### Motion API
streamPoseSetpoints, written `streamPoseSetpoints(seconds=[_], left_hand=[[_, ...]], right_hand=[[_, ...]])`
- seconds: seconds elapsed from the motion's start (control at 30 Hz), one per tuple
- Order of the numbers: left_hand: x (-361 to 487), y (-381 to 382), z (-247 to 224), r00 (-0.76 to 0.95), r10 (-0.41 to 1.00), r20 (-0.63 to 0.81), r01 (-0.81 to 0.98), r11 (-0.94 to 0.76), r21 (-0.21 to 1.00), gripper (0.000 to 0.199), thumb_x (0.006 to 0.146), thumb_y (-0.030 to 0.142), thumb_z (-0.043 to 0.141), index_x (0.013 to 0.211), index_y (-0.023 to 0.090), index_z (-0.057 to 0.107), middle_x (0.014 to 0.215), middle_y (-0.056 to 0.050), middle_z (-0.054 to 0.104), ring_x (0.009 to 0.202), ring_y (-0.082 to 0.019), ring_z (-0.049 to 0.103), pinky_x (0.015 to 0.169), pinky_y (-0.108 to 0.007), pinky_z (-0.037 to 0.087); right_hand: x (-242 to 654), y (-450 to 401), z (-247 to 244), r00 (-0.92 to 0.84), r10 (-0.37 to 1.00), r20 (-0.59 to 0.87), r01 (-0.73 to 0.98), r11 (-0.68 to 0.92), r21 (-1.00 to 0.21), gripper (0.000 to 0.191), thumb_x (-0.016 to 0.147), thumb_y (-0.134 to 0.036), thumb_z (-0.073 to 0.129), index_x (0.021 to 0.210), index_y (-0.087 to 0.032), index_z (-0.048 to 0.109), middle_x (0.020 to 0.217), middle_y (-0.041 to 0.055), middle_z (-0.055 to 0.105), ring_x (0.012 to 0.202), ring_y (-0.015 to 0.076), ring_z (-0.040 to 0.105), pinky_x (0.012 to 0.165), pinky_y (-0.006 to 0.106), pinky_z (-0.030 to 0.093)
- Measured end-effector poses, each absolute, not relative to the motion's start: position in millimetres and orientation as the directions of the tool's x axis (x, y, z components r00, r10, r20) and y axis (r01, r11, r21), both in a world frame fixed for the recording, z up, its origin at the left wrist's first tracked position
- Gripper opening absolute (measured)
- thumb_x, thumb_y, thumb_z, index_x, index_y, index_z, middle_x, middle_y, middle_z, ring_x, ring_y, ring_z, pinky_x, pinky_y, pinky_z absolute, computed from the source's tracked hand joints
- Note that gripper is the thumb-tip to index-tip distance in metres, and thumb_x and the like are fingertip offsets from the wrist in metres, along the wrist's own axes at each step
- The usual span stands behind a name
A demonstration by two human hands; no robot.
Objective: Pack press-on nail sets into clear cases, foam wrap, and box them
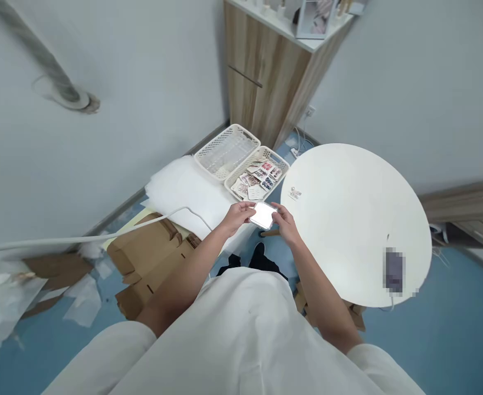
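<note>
In front of my body I hold a small flat case (pixel 263 215) with clear edges and a bright white face. My left hand (pixel 237 216) pinches its left side, the thumb lying on top. On the opposite side, the right edge is gripped by my right hand (pixel 284 219). Glare hides any detail on the white face. Just beyond it stands a white plastic basket (pixel 280 155) holding several cards with small coloured pieces on them. A second white basket (pixel 248 135) beside it contains clear plastic packaging.
To the right is a round white table (pixel 348 219) with a small card of pieces (pixel 295 193) and a blurred-out dark object (pixel 394 270). White foam sheets (pixel 179 184) and flattened cardboard (pixel 151 247) lie left. A white cable (pixel 101 238) crosses there. A wooden cabinet (pixel 266 66) stands behind.
</note>
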State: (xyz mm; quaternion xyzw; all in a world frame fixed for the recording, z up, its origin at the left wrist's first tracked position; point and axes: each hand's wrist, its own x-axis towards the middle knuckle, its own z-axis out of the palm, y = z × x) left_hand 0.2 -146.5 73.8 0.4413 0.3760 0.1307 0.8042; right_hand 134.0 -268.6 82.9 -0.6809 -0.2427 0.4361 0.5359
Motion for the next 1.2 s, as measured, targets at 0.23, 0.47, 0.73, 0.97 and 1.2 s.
streamPoseSetpoints(seconds=[0.23,0.47,0.73,0.97,1.2], left_hand=[[46,-195,72,0.783,0.386,-0.488,0.194,0.593,0.781,0.029,0.061,0.015,0.066,0.090,0.014,0.063,0.079,-0.004,0.065,0.068,-0.014,0.061,0.065,-0.029,0.050],[109,-274,67,0.786,0.328,-0.524,0.175,0.695,0.697,0.030,0.060,0.013,0.070,0.082,0.016,0.052,0.073,0.001,0.059,0.074,-0.014,0.064,0.077,-0.035,0.050],[168,-346,60,0.770,0.328,-0.548,0.323,0.539,0.778,0.034,0.062,0.025,0.074,0.084,0.017,0.050,0.087,-0.004,0.061,0.085,-0.015,0.061,0.082,-0.035,0.047],[194,-379,64,0.886,0.417,-0.201,0.283,-0.145,0.948,0.036,0.068,0.034,0.069,0.101,0.023,0.061,0.111,-0.008,0.056,0.107,-0.022,0.051,0.091,-0.037,0.041],[205,-392,60,0.903,0.271,-0.332,0.325,0.074,0.943,0.032,0.079,0.036,0.058,0.106,0.021,0.063,0.111,-0.009,0.056,0.103,-0.020,0.054,0.079,-0.031,0.048]], right_hand=[[156,-333,78,0.674,0.628,-0.388,-0.334,-0.210,-0.919,0.048,0.074,-0.048,0.056,0.115,-0.025,0.050,0.083,-0.0004,0.059,0.070,0.0132,0.057,0.072,0.031,0.047],[184,-414,70,0.718,0.512,-0.470,-0.510,-0.073,-0.857,0.049,0.065,-0.043,0.068,0.106,-0.027,0.048,0.084,-0.0021,0.059,0.073,0.0135,0.062,0.076,0.035,0.051],[248,-479,64,0.807,0.403,-0.431,-0.451,-0.050,-0.891,0.036,0.065,-0.041,0.066,0.091,-0.023,0.050,0.078,-0.0031,0.056,0.067,0.0116,0.060,0.072,0.034,0.052],[273,-512,62,0.872,0.308,-0.381,-0.316,-0.240,-0.918,0.032,0.066,-0.039,0.063,0.091,-0.022,0.052,0.075,-0.0039,0.053,0.056,0.0089,0.052,0.056,0.027,0.045],[266,-503,59,0.904,0.265,-0.336,-0.285,-0.214,-0.934,0.031,0.066,-0.037,0.063,0.091,-0.022,0.052,0.072,-0.0037,0.050,0.058,0.0093,0.047,0.056,0.025,0.043]])
